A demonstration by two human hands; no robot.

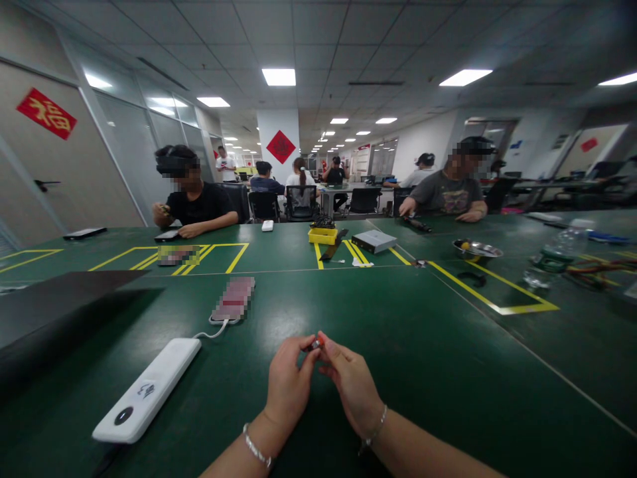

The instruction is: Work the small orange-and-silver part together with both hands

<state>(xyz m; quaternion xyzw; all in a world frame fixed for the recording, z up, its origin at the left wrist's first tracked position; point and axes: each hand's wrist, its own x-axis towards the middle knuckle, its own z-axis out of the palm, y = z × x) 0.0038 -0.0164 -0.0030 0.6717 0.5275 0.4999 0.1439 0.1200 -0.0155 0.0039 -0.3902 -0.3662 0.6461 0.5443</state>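
My left hand (290,375) and my right hand (352,382) meet above the green table, fingertips close together. Between them is a tiny object (316,344) with a shiny metallic part and some orange-red at its right side. It is too small to name. Thumb and index finger of the left hand pinch its left side, while the right hand's fingers close on the orange end and partly hide it. Left of the hands lies a white power bank (149,392), joined by a short white cable (212,332) to a phone (233,300).
Yellow tape marks rectangles on the green table (423,398). Farther back are a yellow bin (322,236), a grey box (374,241), a metal bowl (478,251) and a plastic bottle (555,255). Two people sit across the table. A dark panel (54,305) juts in at left.
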